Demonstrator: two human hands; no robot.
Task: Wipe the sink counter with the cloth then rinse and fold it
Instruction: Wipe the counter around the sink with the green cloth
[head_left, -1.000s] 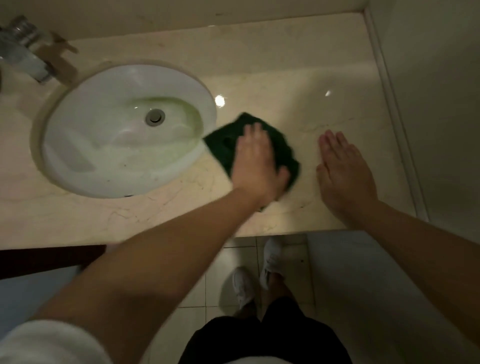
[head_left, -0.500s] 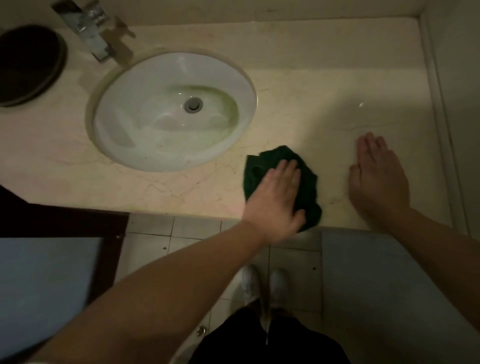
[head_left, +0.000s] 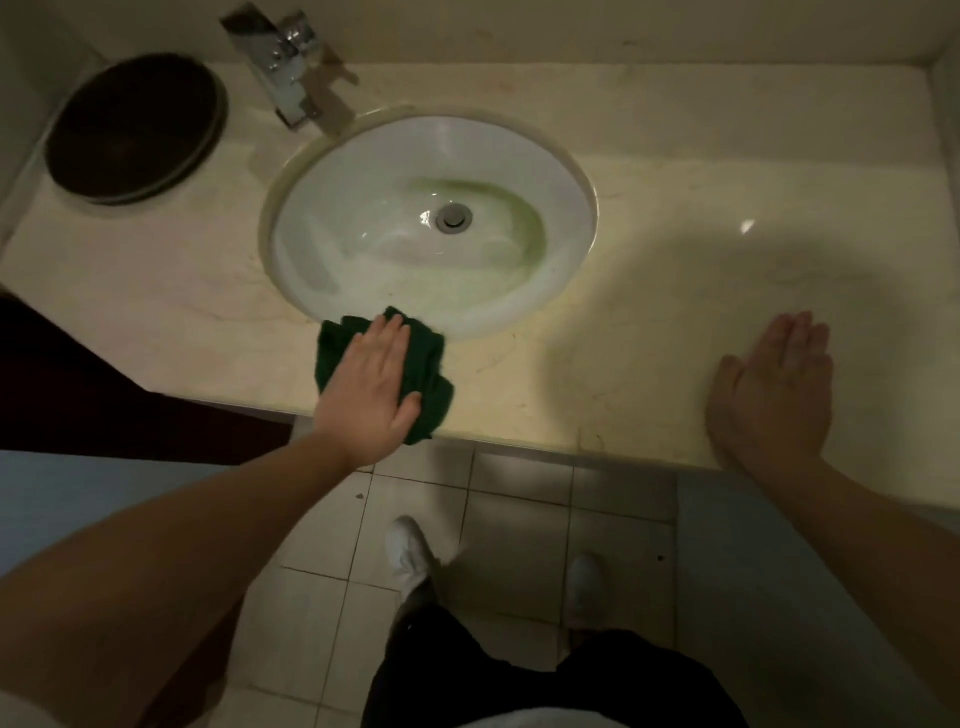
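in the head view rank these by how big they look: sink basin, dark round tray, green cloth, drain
1. sink basin
2. dark round tray, clearly smaller than the basin
3. green cloth, partly hidden under the left hand, so its full extent is unsure
4. drain, smallest by far

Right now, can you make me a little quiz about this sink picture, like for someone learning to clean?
1. True or false: the left hand is pressing flat on the cloth.
2. What colour is the cloth?
A. white
B. green
C. red
3. Fill in: the right hand lies flat on the ______, away from the cloth.

Key
1. True. The palm lies open on top of it, near the front edge below the sink.
2. B.
3. counter.
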